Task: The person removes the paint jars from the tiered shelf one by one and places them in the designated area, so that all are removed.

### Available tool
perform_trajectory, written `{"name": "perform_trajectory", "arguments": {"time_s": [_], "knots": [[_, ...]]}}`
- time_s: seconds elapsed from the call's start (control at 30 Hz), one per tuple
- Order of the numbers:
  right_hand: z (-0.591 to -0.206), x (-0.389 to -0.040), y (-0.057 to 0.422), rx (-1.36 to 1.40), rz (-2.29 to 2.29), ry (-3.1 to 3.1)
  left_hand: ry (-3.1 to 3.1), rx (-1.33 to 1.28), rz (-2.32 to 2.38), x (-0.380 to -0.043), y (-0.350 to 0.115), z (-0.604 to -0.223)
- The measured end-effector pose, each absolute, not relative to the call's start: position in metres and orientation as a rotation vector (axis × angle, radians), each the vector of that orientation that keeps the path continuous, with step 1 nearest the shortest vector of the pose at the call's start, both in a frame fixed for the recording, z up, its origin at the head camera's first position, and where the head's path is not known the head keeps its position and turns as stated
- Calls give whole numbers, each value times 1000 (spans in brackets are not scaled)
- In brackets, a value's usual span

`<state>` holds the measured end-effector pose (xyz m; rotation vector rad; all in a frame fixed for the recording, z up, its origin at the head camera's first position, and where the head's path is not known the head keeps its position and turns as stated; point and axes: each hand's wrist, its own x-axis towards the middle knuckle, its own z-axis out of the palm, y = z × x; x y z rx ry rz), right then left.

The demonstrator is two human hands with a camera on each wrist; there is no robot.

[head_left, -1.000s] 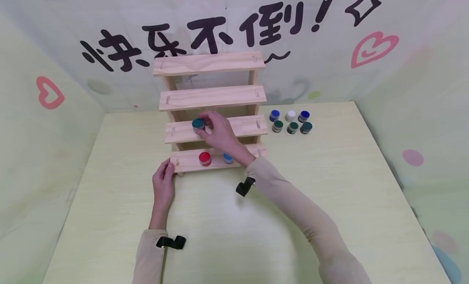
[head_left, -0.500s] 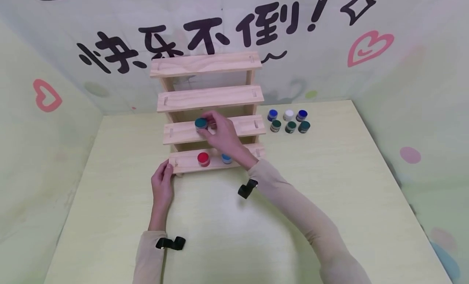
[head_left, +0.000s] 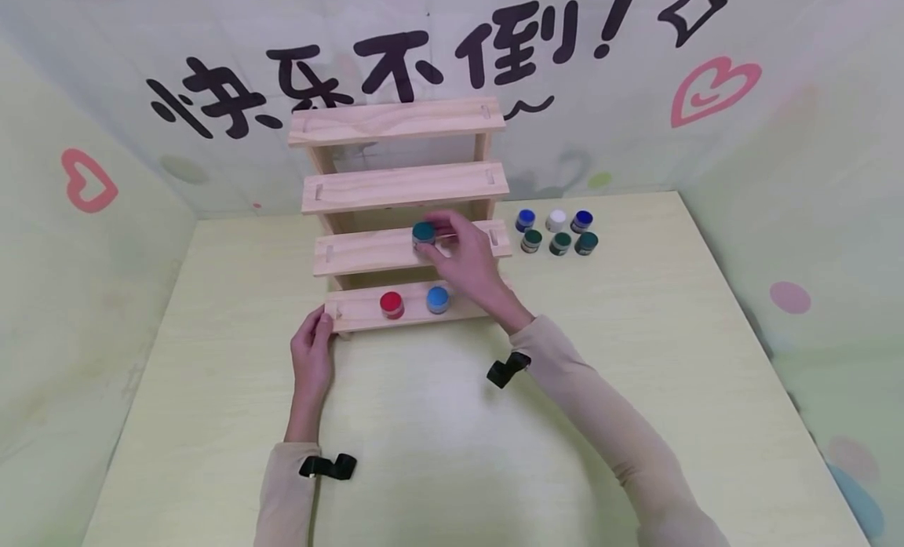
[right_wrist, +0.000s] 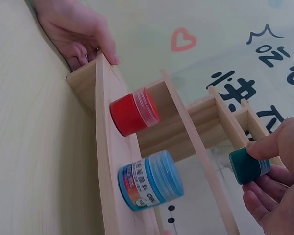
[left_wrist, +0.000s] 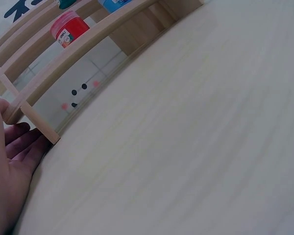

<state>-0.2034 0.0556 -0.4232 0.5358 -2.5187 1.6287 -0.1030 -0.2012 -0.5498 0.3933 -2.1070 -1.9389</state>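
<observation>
A four-tiered wooden display rack [head_left: 353, 253] stands against the back wall. My right hand [head_left: 469, 263] pinches a dark teal paint jar [head_left: 424, 234] between thumb and fingers, at the second tier from the bottom. In the right wrist view this teal jar [right_wrist: 245, 165] appears held clear of the boards. At the rack's lower left corner, my left hand [head_left: 312, 355] grips the end of the bottom board, thumb on top and fingers underneath. A red paint jar [head_left: 391, 305] and a light blue paint jar [head_left: 438, 300] sit side by side on that bottom board.
Right of the rack, several small paint jars stand in two rows on the table: blue jars [head_left: 526, 220] and a white jar [head_left: 556, 221] behind, dark green jars [head_left: 560, 243] in front. A printed cloth wall [head_left: 607, 131] rises behind the table's back edge.
My right hand has carried the teal jar rightward along the second tier from the bottom, uncovering the light blue jar below. My left hand keeps its hold on the rack.
</observation>
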Motion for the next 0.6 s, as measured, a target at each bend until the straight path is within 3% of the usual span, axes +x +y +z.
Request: {"name": "perform_trajectory", "arguments": {"time_s": [0.6], "knots": [[-421,-194,114,417,1630,-2351,-2140,417,-1898,-104,-201,-553]]}}
